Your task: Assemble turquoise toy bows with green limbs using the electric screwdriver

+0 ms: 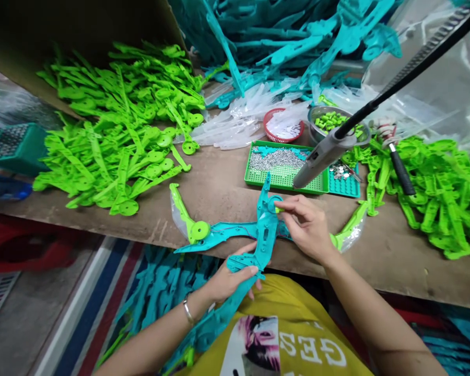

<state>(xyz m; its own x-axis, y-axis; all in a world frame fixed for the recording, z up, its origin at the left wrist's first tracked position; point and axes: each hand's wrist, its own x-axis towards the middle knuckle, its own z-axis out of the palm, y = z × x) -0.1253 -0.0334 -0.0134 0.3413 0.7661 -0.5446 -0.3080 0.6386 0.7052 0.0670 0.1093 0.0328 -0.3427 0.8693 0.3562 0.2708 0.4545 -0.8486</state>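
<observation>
A turquoise plastic toy crossbow body [267, 232] is tilted up at the table's front edge, its lower part reaching toward my lap. My left hand [231, 279] is wrapped around its grip, thumb on top. At the upper part, beside a round ring, my right hand [307, 227] pinches a small bright green piece [278, 210], mostly hidden by the fingers. Behind the body lies a turquoise crosspiece [227, 230] with a thin dark cord along it. A green limb [199, 230] with clear plastic sits at its left end, another green limb [350, 225] at its right.
A grey electric screwdriver [324, 159] hangs over a green tray [285, 184] of small metal parts. Behind are a red basket [267, 128] and a metal bowl [315, 112] of green pieces. Green part piles [117, 141] flank the table; a black-handled hammer [401, 169] lies right.
</observation>
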